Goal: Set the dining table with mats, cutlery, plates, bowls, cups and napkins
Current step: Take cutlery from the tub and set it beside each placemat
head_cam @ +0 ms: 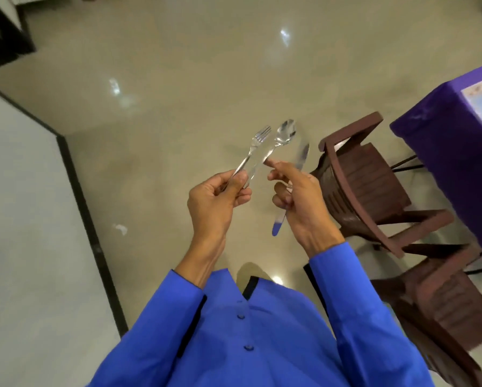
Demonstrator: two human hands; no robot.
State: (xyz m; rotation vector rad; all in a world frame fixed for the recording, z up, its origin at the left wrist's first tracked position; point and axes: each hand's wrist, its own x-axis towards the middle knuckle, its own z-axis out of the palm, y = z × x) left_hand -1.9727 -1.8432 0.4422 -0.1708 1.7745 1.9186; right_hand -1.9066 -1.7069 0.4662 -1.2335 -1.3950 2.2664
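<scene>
Cutlery sorted in hand beside the purple-clothed bench [440, 152], which lies well right of the fingers.

Left hand [214, 202] pinches the fork [255, 148] and spoon [283, 135] handles, fanned above its fingers, likely for separating; right hand [298, 199] curls round the knife [301, 160]. No containers show.

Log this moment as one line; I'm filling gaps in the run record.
left hand: holds fork, spoon | right hand: holds knife | table: to the right, cutlery not yet placed
</scene>
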